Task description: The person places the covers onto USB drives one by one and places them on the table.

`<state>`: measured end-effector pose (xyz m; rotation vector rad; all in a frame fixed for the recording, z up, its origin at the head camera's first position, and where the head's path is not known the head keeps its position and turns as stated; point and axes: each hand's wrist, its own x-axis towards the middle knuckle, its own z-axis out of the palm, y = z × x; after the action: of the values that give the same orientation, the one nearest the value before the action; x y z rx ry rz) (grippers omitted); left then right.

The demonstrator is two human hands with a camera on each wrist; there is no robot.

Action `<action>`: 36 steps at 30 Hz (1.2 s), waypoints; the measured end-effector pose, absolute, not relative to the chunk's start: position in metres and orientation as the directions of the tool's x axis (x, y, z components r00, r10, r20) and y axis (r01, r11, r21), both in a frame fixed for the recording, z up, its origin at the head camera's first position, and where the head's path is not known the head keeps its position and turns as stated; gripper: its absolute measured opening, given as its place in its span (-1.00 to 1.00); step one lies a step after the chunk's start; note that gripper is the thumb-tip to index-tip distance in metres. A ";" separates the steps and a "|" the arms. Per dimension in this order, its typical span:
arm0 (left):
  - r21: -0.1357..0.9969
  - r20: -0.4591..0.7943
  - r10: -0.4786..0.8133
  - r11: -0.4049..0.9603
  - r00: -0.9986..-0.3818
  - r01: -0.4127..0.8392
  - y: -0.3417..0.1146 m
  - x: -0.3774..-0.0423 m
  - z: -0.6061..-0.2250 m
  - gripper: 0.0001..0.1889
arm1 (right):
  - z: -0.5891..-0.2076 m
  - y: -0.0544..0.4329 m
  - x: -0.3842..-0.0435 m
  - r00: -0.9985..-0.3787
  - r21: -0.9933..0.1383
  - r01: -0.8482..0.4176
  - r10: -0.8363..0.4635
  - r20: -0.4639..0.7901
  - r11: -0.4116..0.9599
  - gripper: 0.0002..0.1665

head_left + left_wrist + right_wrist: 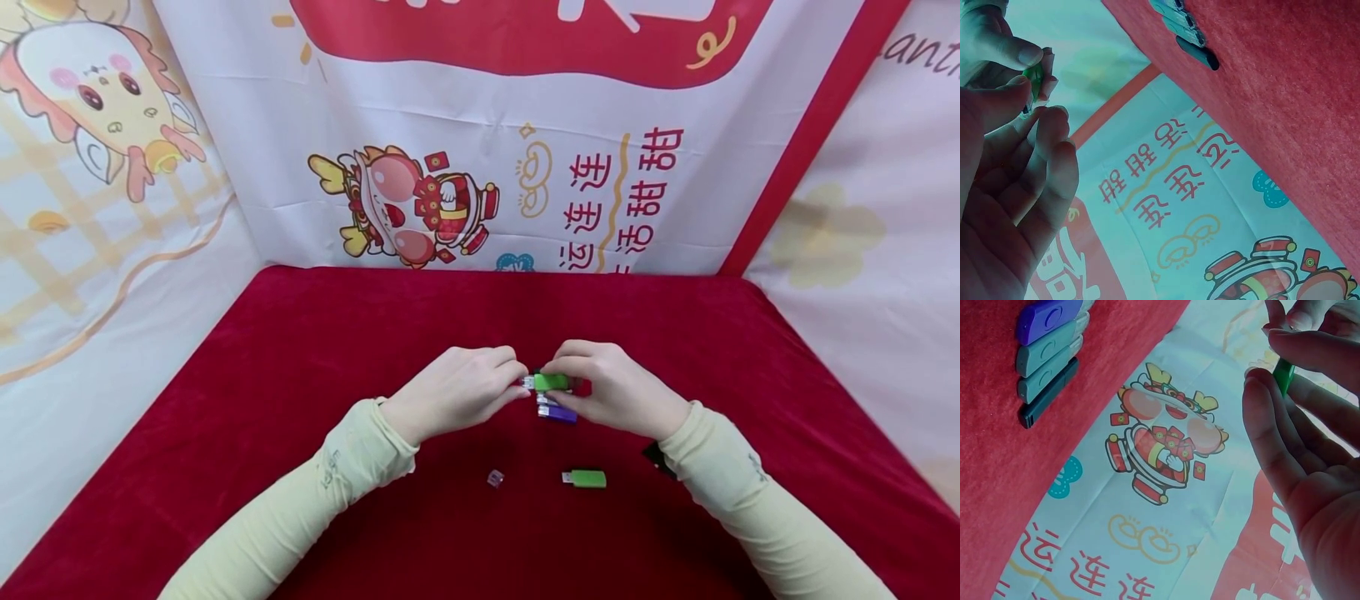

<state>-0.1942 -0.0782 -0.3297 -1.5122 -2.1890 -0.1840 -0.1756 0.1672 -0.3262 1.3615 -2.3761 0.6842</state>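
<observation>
A green USB stick [551, 382] is held level above the red cloth, its pale plug end pointing left. My right hand [611, 387] grips the green body between thumb and fingers. At the plug end, my left hand [465, 383] pinches with thumb and index finger; whether a clear cap sits there cannot be told. The left wrist view shows both hands meeting at the green stick [1034, 81]. Beneath them on the cloth lies a row: a purple USB stick [1050, 319], two grey-looking sticks [1047, 353] and a black stick [1049, 394].
Nearer the front, a second green USB stick [588, 478] lies with its plug to the left. A small clear piece [495, 478], perhaps a cap, is left of it. A black object [658, 457] shows partly beneath the right sleeve. Printed cloth walls [465, 100] surround the table.
</observation>
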 end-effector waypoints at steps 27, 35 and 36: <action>-0.237 0.428 0.871 0.366 -0.241 0.900 -0.077 -0.193 -0.330 -0.81 | -0.328 0.164 -0.173 -0.486 -0.253 -0.873 -0.705 0.517 0.416 -0.67; -0.258 0.422 0.874 0.369 -0.239 0.893 -0.076 -0.193 -0.331 -0.84 | -0.330 0.163 -0.172 -0.480 -0.255 -0.877 -0.707 0.520 0.408 -0.70; -0.255 0.422 0.874 0.369 -0.241 0.894 -0.077 -0.193 -0.331 -0.84 | -0.329 0.162 -0.173 -0.478 -0.252 -0.878 -0.707 0.522 0.407 -0.70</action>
<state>-0.1927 -0.0765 -0.3313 -1.5244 -2.1388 -0.0524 -0.1725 0.1624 -0.3295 1.3707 -2.3354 0.7187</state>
